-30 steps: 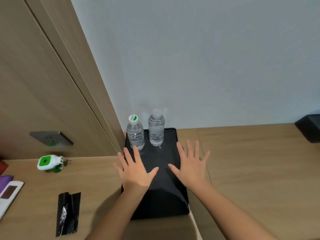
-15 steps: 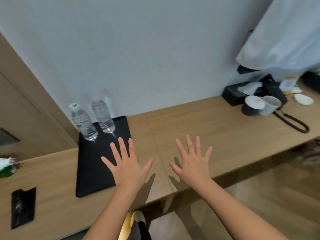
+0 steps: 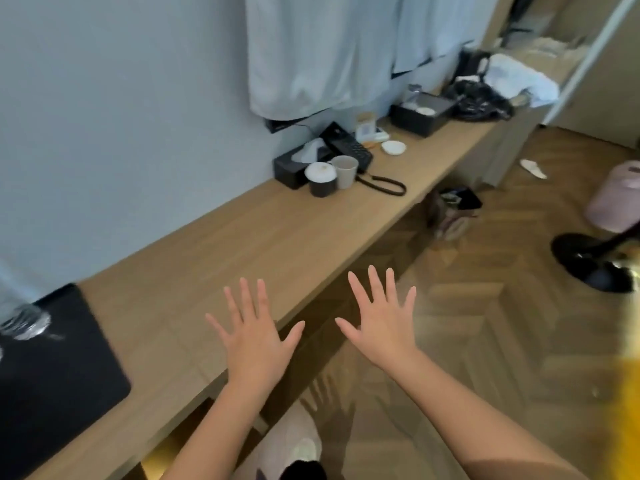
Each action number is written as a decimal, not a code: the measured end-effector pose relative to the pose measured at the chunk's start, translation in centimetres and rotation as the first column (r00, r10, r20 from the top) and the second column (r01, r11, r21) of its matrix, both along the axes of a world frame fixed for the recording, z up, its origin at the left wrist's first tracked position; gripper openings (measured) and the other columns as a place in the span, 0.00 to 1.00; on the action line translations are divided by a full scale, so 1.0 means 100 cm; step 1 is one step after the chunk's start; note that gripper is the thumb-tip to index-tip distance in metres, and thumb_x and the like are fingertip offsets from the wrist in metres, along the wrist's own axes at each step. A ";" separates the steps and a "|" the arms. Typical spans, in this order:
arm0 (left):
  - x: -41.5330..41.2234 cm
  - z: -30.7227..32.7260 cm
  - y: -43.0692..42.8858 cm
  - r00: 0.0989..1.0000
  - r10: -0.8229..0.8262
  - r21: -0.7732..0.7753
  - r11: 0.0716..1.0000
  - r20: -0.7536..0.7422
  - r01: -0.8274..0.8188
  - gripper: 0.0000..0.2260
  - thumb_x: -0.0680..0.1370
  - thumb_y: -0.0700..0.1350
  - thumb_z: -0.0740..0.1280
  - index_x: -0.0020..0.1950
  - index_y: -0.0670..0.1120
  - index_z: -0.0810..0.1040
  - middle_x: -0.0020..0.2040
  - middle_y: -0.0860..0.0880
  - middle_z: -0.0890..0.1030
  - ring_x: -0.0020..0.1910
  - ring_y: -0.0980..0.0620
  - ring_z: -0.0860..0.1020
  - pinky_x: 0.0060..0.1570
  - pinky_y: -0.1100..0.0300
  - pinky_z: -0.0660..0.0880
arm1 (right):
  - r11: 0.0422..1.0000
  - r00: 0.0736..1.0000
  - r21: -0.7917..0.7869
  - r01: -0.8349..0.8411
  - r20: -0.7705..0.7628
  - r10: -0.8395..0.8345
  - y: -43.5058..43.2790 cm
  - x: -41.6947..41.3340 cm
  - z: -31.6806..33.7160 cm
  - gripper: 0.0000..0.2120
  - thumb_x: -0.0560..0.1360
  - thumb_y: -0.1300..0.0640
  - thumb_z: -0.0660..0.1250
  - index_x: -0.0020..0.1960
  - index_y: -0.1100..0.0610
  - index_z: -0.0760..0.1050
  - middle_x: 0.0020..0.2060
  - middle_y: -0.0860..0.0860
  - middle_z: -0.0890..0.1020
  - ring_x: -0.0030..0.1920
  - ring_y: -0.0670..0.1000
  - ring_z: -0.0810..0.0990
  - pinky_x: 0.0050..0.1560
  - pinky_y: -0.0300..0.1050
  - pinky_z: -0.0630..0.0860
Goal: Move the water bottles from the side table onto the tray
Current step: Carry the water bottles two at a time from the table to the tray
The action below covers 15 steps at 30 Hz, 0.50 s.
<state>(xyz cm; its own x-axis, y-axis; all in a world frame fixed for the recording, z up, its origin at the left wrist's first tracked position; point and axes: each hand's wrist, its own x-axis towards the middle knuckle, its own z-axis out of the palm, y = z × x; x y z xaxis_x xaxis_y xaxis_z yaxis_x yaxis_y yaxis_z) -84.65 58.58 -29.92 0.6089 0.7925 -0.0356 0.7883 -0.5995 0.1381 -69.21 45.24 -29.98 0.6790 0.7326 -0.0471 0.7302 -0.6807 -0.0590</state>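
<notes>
View swings right: the tray point(image 3: 52, 358) slides to the far left, and both hands are off it now. Left hand point(image 3: 254, 344) is right of the tray over the counter point(image 3: 277, 237), right hand point(image 3: 379, 329) further right, over the floor point(image 3: 485, 323). Both are spread and empty. One tray, one blurred bottle point(image 3: 24, 323) on its back corner; the second is out of view. Looks finished.

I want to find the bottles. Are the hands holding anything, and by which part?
Nothing is held: the left hand and the right hand are both spread open and empty.
</notes>
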 end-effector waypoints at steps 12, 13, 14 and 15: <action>0.191 -0.002 -0.077 0.826 -0.563 -0.059 0.824 0.037 0.564 0.42 0.74 0.72 0.48 0.79 0.51 0.37 0.79 0.45 0.38 0.76 0.40 0.35 0.71 0.36 0.39 | 0.886 0.885 0.007 0.465 -0.026 -0.464 -0.137 0.107 -0.004 0.38 0.77 0.31 0.52 0.79 0.43 0.41 0.80 0.53 0.43 0.79 0.61 0.38 0.72 0.74 0.48; 0.207 -0.002 -0.083 0.807 -0.590 -0.067 0.804 0.033 0.591 0.42 0.74 0.72 0.48 0.79 0.51 0.37 0.79 0.45 0.38 0.76 0.40 0.35 0.71 0.36 0.39 | 0.871 0.871 0.002 0.491 -0.023 -0.491 -0.145 0.117 -0.003 0.38 0.77 0.31 0.52 0.79 0.43 0.41 0.80 0.53 0.43 0.79 0.61 0.38 0.72 0.73 0.48; 0.224 -0.003 -0.089 0.788 -0.615 -0.076 0.784 0.033 0.616 0.42 0.74 0.72 0.49 0.79 0.51 0.37 0.79 0.45 0.38 0.76 0.40 0.35 0.72 0.36 0.40 | 0.857 0.857 -0.004 0.515 -0.022 -0.515 -0.152 0.127 -0.002 0.38 0.77 0.31 0.52 0.79 0.43 0.41 0.80 0.53 0.43 0.79 0.61 0.38 0.72 0.73 0.48; 0.241 -0.003 -0.096 0.768 -0.640 -0.083 0.763 0.040 0.641 0.42 0.75 0.71 0.50 0.79 0.51 0.37 0.79 0.45 0.37 0.76 0.41 0.35 0.72 0.36 0.40 | 0.843 0.843 -0.011 0.537 -0.017 -0.537 -0.159 0.138 -0.001 0.38 0.77 0.31 0.51 0.80 0.43 0.40 0.80 0.53 0.43 0.79 0.61 0.38 0.72 0.73 0.48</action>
